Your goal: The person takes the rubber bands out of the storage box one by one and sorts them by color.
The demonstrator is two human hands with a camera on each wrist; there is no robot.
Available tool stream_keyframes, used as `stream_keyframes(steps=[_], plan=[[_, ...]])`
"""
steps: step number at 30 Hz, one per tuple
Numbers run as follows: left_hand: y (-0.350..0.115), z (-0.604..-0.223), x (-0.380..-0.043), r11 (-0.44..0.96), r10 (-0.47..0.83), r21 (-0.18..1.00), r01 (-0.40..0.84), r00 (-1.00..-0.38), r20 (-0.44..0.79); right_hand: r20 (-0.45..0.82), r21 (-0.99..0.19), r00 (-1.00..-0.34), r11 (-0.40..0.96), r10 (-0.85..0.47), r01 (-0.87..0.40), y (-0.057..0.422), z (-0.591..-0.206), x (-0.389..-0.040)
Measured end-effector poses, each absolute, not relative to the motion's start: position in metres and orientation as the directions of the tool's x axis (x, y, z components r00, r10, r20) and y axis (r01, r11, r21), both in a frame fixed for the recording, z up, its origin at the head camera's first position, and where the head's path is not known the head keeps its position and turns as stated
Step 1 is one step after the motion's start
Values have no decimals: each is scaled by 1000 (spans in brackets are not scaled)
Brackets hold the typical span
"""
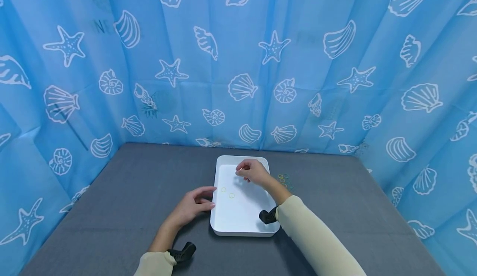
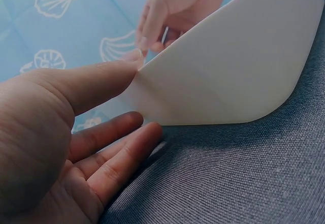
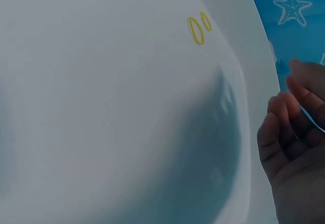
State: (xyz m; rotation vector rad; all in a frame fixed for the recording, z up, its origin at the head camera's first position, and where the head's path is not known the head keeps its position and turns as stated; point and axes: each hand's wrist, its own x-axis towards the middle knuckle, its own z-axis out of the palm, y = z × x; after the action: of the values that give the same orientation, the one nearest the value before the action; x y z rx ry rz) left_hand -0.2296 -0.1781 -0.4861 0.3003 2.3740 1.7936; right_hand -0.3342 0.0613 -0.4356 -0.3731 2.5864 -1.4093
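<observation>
A white rectangular tray stands on the grey cloth. Two thin yellow rings lie on its floor toward the left; the right wrist view shows the same yellow rings near the tray wall. My left hand is at the tray's left side. In the left wrist view its thumb touches the rim, and its fairly straight fingers lie by the lower outer wall. Over the far part of the tray, my right hand hovers with bent fingers, thumb and forefinger close together. Whether anything is between them cannot be made out.
Beside the tray's right wall, several small yellow and green rings lie on the cloth, partly behind the right forearm. Grey cloth covers the table. A blue shell-patterned curtain hangs around the back and sides.
</observation>
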Motion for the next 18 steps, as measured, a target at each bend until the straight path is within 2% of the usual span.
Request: stream_keyframes(steps=[7,18], plan=[[-178,-487,-231,275,241,959,63,-971,-5,-79,-832,-900,526,-428,-177,56,-447,-331],[-178,-489,-230,272,241,960,68,-970,1,-160,-778,-831,586,-533,-226,55,-456,-329]])
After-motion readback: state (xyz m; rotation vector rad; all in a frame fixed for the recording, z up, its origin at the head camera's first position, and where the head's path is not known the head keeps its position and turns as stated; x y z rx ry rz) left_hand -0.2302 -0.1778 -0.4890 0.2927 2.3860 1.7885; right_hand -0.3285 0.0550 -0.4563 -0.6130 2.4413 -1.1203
